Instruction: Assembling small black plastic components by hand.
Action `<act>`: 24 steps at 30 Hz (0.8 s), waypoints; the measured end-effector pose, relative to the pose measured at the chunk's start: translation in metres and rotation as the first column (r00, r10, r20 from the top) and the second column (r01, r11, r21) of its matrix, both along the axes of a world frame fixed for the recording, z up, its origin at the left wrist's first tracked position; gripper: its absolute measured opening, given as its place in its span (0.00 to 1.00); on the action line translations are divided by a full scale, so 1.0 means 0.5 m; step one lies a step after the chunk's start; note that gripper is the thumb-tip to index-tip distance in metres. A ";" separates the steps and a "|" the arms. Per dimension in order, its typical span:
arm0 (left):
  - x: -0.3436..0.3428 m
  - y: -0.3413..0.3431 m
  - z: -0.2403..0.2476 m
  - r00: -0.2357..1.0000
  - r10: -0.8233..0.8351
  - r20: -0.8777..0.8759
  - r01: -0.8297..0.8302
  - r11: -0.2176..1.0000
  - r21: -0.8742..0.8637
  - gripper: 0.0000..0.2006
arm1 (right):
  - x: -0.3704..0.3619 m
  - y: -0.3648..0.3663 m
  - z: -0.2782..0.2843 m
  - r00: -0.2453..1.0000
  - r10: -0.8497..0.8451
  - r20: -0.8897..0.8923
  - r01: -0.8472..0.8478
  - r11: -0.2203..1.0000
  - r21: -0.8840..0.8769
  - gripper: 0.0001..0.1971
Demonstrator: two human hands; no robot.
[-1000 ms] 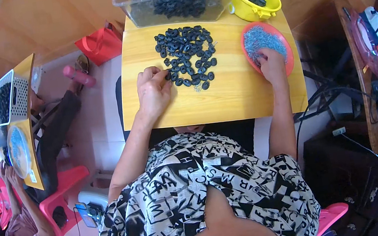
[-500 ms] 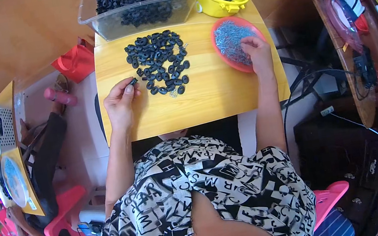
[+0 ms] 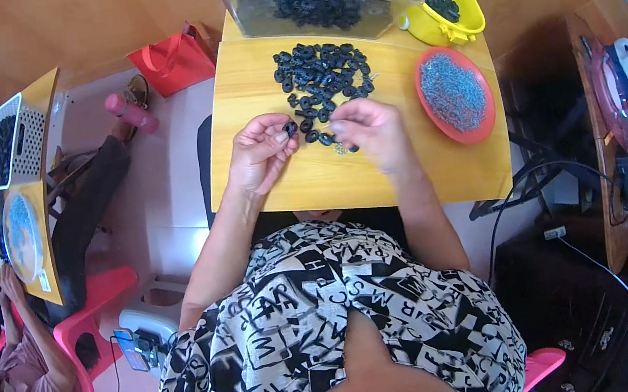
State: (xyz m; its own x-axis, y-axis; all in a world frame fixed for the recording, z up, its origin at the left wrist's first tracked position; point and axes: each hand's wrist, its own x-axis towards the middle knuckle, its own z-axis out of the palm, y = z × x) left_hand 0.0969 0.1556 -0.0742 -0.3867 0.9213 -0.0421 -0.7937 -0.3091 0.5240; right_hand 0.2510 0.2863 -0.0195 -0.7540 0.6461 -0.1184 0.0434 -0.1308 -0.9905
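Head view, sole entry: at the centre of the frame we list a left hand, thumb and fingers clamped on a small black piece, held up near the fingertips, which we judge leaves much of it exposed to sight and to the other hand. Just right of it, a right hand, fingers curled toward one another and pointing left at that piece; whether their tips meet or pinch something tiny, we cannot tell. Beyond both hands, upper centre, we record a loose spread of black pieces on a yellow wooden table, probably laid out so that single ones are easy to pick up. Right of centre: one coral-red dish of tiny silvery-blue parts, its rim seemingly serving to keep them together, on the right hand's side. Top centre: one clear bin, heaped with more black pieces, likely set at the far edge as bulk stock, leaving working room nearer the body. Upper right, beside it: one yellow basin with dark pieces inside. Upper left: one red bag and one pink bottle, both off the tabletop. Far left: a co-worker's hands at a second table.
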 end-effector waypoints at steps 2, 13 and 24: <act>-0.002 -0.005 0.001 1.000 0.009 -0.009 -0.009 1.000 -0.011 0.11 | -0.038 -0.029 -0.002 0.998 0.038 -0.042 -0.039 0.999 -0.024 0.05; 0.007 0.000 -0.001 0.992 -0.004 -0.127 -0.003 0.998 -0.056 0.10 | -0.057 -0.053 -0.024 0.999 -0.029 0.036 0.022 0.983 0.185 0.04; -0.002 -0.003 -0.005 0.997 0.048 0.067 -0.045 0.998 -0.034 0.09 | -0.049 -0.018 -0.015 0.985 -0.113 0.129 0.015 0.808 0.589 0.12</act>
